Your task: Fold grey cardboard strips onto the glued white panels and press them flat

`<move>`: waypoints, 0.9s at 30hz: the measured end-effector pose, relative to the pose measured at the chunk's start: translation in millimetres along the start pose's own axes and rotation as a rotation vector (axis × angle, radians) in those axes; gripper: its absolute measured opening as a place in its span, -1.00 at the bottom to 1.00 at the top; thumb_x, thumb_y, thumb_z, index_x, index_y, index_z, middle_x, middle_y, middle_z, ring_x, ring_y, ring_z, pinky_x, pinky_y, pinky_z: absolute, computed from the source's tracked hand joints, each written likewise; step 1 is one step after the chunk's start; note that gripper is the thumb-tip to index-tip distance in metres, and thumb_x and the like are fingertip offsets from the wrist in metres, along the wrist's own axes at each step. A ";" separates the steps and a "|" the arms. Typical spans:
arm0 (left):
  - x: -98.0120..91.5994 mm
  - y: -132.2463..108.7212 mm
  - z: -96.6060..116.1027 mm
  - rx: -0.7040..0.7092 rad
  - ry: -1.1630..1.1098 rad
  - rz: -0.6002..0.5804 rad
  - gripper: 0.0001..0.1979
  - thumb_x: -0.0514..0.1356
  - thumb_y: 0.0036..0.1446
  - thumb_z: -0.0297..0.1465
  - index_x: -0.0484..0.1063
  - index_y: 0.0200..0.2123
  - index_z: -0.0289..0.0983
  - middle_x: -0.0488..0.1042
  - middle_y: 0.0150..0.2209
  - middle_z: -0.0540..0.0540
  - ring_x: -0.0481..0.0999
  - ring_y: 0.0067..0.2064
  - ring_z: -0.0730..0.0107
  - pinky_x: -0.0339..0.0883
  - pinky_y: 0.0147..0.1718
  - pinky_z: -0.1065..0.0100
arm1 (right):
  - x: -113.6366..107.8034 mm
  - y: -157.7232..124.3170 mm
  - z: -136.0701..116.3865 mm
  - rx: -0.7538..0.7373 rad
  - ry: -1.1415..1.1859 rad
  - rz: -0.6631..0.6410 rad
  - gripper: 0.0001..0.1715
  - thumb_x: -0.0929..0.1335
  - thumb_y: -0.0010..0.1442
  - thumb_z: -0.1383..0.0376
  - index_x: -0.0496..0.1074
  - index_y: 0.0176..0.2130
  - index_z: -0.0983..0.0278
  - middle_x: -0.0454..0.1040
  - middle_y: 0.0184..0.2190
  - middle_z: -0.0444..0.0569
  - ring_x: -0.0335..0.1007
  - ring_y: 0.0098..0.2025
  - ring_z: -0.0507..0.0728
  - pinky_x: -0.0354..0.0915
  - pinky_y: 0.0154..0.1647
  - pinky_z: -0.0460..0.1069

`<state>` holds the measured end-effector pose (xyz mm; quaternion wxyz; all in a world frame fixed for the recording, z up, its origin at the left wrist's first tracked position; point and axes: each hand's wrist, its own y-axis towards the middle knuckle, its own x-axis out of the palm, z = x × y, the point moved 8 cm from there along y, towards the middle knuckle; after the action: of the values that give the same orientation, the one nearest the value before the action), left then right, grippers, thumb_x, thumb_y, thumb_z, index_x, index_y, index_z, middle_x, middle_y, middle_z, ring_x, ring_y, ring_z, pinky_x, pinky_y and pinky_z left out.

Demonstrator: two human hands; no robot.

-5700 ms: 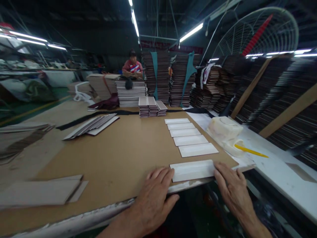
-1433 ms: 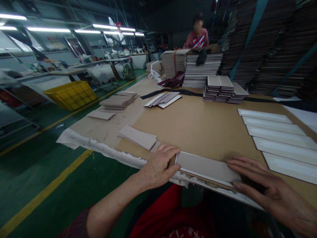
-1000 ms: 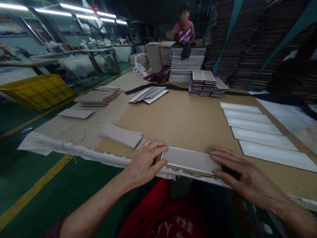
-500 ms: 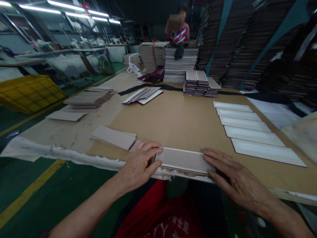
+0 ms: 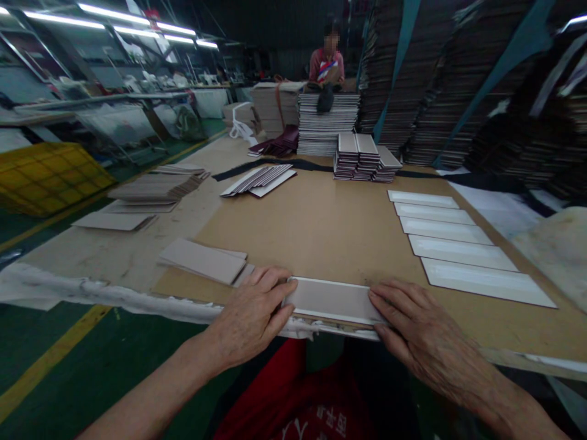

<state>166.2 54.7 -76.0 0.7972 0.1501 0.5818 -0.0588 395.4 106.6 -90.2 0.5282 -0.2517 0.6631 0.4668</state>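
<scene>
A long grey cardboard panel with white margins [image 5: 332, 299] lies along the near edge of the table. My left hand [image 5: 254, 308] grips its left end, fingers over the top corner and thumb along the near corner. At the opposite end my right hand [image 5: 413, 315] does the same, with fingers bent onto the surface and thumb at the near edge. Beside my left hand sits a small pile of plain grey cardboard strips [image 5: 202, 260]. To the right, several white-faced panels with dark edges [image 5: 486, 278] lie overlapping in a fanned row.
Stacked grey boards [image 5: 151, 186] lie at the table's left. Farther back are a fanned bunch of panels [image 5: 259, 180], stacked finished-looking panels [image 5: 355, 159] and a tall board stack [image 5: 328, 122]. A person [image 5: 326, 64] is behind it. A yellow crate [image 5: 50, 177] stands left.
The view has shifted slightly. Both hands keep their places at the panel's ends. The person at the back has lowered the brown piece that was held up.
</scene>
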 end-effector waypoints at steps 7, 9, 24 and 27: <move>5.4 -1.4 0.0 0.027 0.060 -0.029 -0.66 0.07 0.38 -0.35 0.33 0.17 -0.28 0.39 0.09 -0.17 0.28 0.13 0.10 0.23 0.16 -0.01 | 8.4 -4.7 -2.9 0.023 -0.038 0.016 -0.52 0.26 0.41 0.21 0.39 0.19 0.42 0.43 0.15 0.20 0.27 0.19 0.39 0.31 0.17 0.36; 6.1 -2.3 0.3 0.035 0.085 -0.028 -0.65 0.06 0.38 -0.35 0.32 0.18 -0.29 0.40 0.09 -0.18 0.29 0.14 0.09 0.23 0.16 -0.02 | 8.3 -6.1 -2.0 0.032 -0.017 0.016 -0.52 0.26 0.41 0.19 0.39 0.19 0.41 0.43 0.16 0.20 0.29 0.19 0.39 0.32 0.16 0.36; 4.8 -10.9 0.0 0.141 0.077 0.134 -0.63 0.10 0.38 -0.28 0.30 0.21 -0.19 0.44 0.10 -0.19 0.36 0.12 0.04 0.30 0.06 -0.08 | 7.2 -13.0 8.8 0.051 0.089 -0.083 -0.26 0.29 0.39 0.08 0.07 0.41 0.27 0.14 0.39 0.07 0.02 0.42 0.23 0.09 0.38 0.32; 5.7 -12.3 -2.7 0.135 0.083 0.146 -0.63 0.14 0.36 -0.26 0.34 0.19 -0.19 0.45 0.09 -0.19 0.38 0.11 0.03 0.31 0.05 -0.08 | 12.5 -16.9 1.0 0.016 0.015 -0.063 -0.22 0.31 0.38 0.10 0.04 0.42 0.30 0.13 0.40 0.08 0.02 0.41 0.24 0.10 0.38 0.32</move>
<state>162.3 44.4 -84.3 0.7625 0.2477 0.5967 -0.0333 405.9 102.1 -107.9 0.5398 -0.2718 0.6625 0.4426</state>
